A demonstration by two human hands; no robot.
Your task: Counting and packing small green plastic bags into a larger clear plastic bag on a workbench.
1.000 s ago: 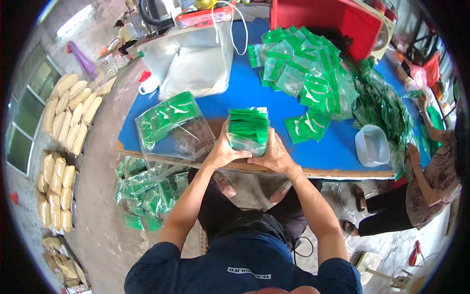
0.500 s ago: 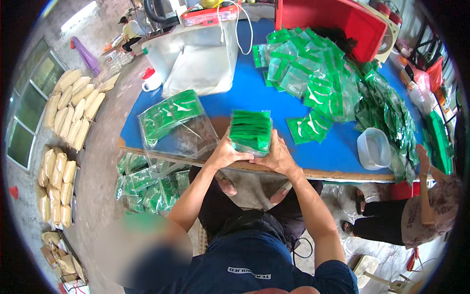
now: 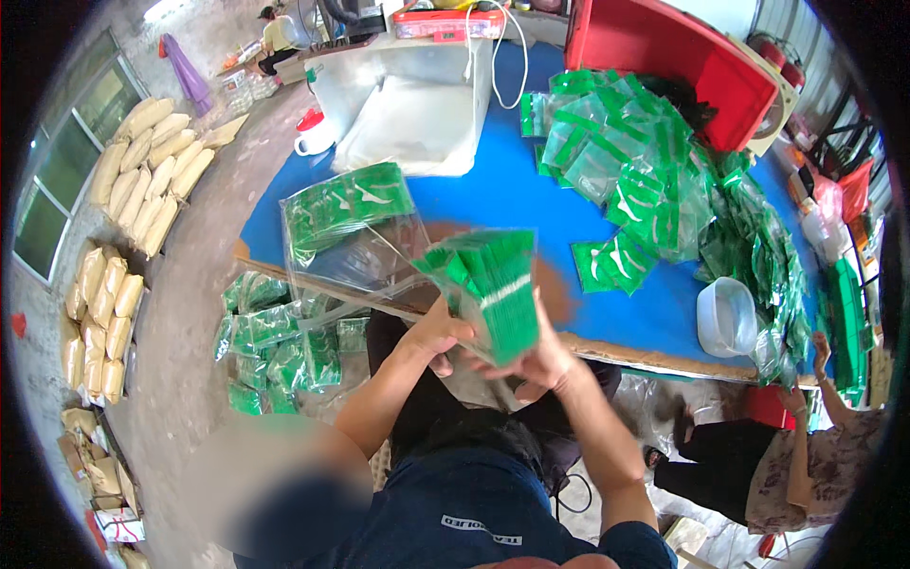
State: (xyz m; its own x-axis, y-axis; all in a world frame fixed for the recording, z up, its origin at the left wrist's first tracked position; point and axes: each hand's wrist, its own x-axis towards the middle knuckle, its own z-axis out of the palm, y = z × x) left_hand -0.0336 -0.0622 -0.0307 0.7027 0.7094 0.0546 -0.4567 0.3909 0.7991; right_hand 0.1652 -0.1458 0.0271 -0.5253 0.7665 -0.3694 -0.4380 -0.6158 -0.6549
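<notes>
Between my hands, over the table's near edge, is a thick stack of green plastic packets [image 3: 500, 302], tilted and fanned out at its top. My left hand [image 3: 438, 334] grips its lower left side, with the thumb across the front. My right hand [image 3: 548, 358] is wrapped round the lower right side; its fingers are partly hidden and a little blurred. Left of the stack lies a large transparent bag [image 3: 351, 256] with rows of green packets [image 3: 349, 204] in it. Its open end reaches close to my left hand.
Loose green packets [image 3: 630, 194] are heaped on the blue table [image 3: 474, 204], with a plastic tub [image 3: 726, 318] to their right. A white bin [image 3: 408, 128], a red-lidded jug [image 3: 315, 133] and a red crate [image 3: 678, 66] stand behind. Filled bags [image 3: 284, 346] lie on the floor. A co-worker [image 3: 806, 465] stands right.
The packet stack has turned from an even block to a tilted, fanned-out one and has come lower, nearer my body. The co-worker's hands have moved at the right. My view has shifted slightly.
</notes>
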